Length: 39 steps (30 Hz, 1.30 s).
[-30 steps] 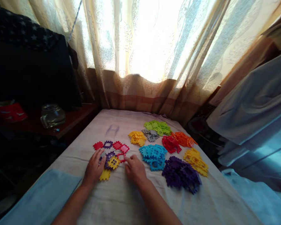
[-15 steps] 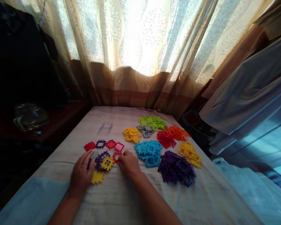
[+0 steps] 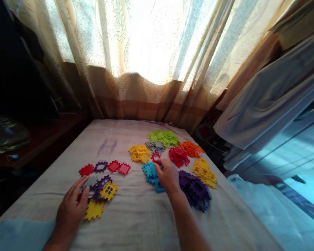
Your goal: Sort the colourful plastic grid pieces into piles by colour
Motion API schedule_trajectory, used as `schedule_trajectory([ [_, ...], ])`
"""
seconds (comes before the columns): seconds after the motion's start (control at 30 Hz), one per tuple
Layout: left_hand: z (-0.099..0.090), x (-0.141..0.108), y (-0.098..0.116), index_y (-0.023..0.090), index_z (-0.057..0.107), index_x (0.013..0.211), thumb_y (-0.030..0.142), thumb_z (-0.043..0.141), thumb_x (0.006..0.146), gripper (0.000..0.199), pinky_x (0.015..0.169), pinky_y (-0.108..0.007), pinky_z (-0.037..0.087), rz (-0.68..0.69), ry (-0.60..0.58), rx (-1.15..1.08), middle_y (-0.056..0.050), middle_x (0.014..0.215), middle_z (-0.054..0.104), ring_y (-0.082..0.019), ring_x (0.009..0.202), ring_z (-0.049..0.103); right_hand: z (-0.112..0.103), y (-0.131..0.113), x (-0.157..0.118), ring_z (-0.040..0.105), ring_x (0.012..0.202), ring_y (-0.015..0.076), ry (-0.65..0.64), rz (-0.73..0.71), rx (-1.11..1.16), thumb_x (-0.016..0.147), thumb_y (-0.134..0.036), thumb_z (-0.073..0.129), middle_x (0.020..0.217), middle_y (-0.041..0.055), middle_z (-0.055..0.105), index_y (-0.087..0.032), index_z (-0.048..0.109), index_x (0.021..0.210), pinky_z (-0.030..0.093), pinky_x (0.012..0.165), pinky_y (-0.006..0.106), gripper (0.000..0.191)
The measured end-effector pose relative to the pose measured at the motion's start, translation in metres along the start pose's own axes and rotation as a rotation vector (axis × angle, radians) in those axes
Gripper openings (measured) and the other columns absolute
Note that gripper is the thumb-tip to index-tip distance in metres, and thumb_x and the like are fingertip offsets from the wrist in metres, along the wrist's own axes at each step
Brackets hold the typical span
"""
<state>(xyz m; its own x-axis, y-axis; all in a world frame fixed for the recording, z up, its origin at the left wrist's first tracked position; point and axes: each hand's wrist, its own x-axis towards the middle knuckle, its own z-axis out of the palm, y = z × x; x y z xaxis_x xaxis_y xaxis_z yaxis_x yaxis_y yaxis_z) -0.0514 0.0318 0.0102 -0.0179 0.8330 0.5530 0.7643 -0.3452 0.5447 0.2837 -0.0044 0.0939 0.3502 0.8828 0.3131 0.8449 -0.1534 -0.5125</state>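
Note:
My left hand (image 3: 72, 205) rests at the left edge of a small mixed group, its fingers close together over a grey piece (image 3: 91, 181) and a dark piece. Beside its fingertips lie purple pieces (image 3: 101, 190), a yellow window piece (image 3: 109, 190) and a yellow square (image 3: 94, 210). Above the blue pile (image 3: 150, 171), my right hand (image 3: 167, 174) pinches a red square frame (image 3: 155, 156) between thumb and fingers. A row of a red piece (image 3: 86, 169), a purple frame (image 3: 101, 167), another red piece (image 3: 113, 166) and a pink-red piece (image 3: 124, 169) lies beyond my left hand.
Piles of yellow (image 3: 139, 153), grey (image 3: 155, 147), green (image 3: 163, 138), red (image 3: 178, 156), orange (image 3: 191, 149) and purple pieces (image 3: 195, 190) lie on the sheet (image 3: 136, 223). More yellow pieces (image 3: 204, 172) are at right. A glass jug (image 3: 7, 134) stands far left.
My right hand has carried the red frame from beside the small group over to the piles on the right. My left hand stays by the small group. The view has shifted somewhat.

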Motion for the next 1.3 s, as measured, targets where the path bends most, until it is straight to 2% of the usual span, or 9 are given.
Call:
schedule_trajectory([
  [0.1,0.002,0.001,-0.005,0.024,0.061,0.117,0.05,0.041,0.086,0.045,0.102,-0.039,0.047,-0.052,-0.02,-0.004,-0.007,0.123,0.065,-0.025,0.113,0.062,-0.035,0.029,0.028,0.064,0.087,0.0176,0.023,0.15,-0.156,0.089,-0.034,0.054,0.099,0.0048,0.071,-0.023,0.072,0.098,0.045,0.075,0.026,0.023],
  [0.2,0.003,0.003,-0.004,0.022,0.062,0.116,0.052,0.04,0.085,0.048,0.103,-0.039,0.046,-0.082,-0.038,-0.025,-0.009,0.123,0.065,-0.026,0.113,0.062,-0.061,0.061,0.047,0.066,0.092,0.0207,-0.06,0.334,-0.331,0.088,-0.037,0.054,0.1,0.0062,0.073,-0.025,0.073,0.101,0.046,0.073,0.027,0.026],
  [0.27,0.002,0.004,-0.002,0.022,0.062,0.114,0.053,0.04,0.084,0.049,0.102,-0.04,0.047,-0.098,-0.041,-0.034,-0.009,0.123,0.066,-0.027,0.113,0.062,-0.07,0.08,0.054,0.067,0.094,0.0227,-0.127,0.43,-0.419,0.088,-0.038,0.053,0.1,0.0076,0.073,-0.025,0.073,0.099,0.047,0.073,0.029,0.026],
  [0.43,0.0,0.005,0.002,0.022,0.063,0.114,0.054,0.039,0.083,0.05,0.101,-0.041,0.047,-0.145,-0.052,-0.031,-0.009,0.124,0.065,-0.028,0.113,0.061,-0.067,0.109,0.061,0.067,0.098,0.0239,-0.228,0.516,-0.492,0.087,-0.035,0.053,0.103,0.0102,0.073,-0.023,0.074,0.098,0.049,0.076,0.03,0.026],
  [0.73,-0.003,0.006,0.0,0.026,0.065,0.112,0.053,0.043,0.082,0.046,0.098,-0.04,0.049,-0.282,-0.05,-0.1,-0.004,0.123,0.066,-0.027,0.109,0.064,-0.055,0.119,0.062,0.068,0.096,0.0231,-0.248,0.494,-0.454,0.086,-0.03,0.052,0.103,0.0088,0.073,-0.024,0.076,0.099,0.049,0.075,0.029,0.027],
  [0.87,-0.002,0.004,-0.001,0.028,0.066,0.112,0.05,0.045,0.082,0.042,0.094,-0.038,0.051,-0.338,-0.002,-0.117,-0.002,0.118,0.068,-0.025,0.106,0.064,-0.062,0.115,0.06,0.067,0.097,0.0244,-0.228,0.481,-0.439,0.087,-0.027,0.047,0.104,0.008,0.073,-0.026,0.075,0.103,0.048,0.074,0.029,0.032],
  [1.0,-0.002,0.001,0.001,0.027,0.065,0.116,0.045,0.046,0.083,0.042,0.095,-0.035,0.05,-0.387,0.007,-0.182,-0.002,0.117,0.069,-0.023,0.104,0.065,-0.059,0.096,0.054,0.066,0.099,0.0245,-0.181,0.399,-0.421,0.089,-0.033,0.045,0.108,0.007,0.073,-0.028,0.074,0.107,0.047,0.074,0.029,0.034],
  [1.13,-0.003,0.0,0.002,0.024,0.063,0.119,0.045,0.047,0.081,0.046,0.097,-0.035,0.049,-0.452,0.021,-0.278,-0.005,0.12,0.068,-0.023,0.108,0.063,-0.037,0.057,0.042,0.067,0.097,0.0229,-0.136,0.209,-0.346,0.091,-0.035,0.047,0.105,0.0053,0.074,-0.028,0.073,0.106,0.046,0.076,0.028,0.032],
  [1.3,-0.002,-0.001,0.002,0.022,0.062,0.12,0.045,0.049,0.08,0.048,0.106,-0.036,0.041,-0.495,0.024,-0.412,-0.007,0.127,0.065,-0.023,0.12,0.058,0.006,-0.001,0.019,0.066,0.097,0.0191,-0.234,-0.048,-0.228,0.091,-0.029,0.049,0.106,0.0039,0.074,-0.026,0.073,0.105,0.045,0.081,0.026,0.028],
])
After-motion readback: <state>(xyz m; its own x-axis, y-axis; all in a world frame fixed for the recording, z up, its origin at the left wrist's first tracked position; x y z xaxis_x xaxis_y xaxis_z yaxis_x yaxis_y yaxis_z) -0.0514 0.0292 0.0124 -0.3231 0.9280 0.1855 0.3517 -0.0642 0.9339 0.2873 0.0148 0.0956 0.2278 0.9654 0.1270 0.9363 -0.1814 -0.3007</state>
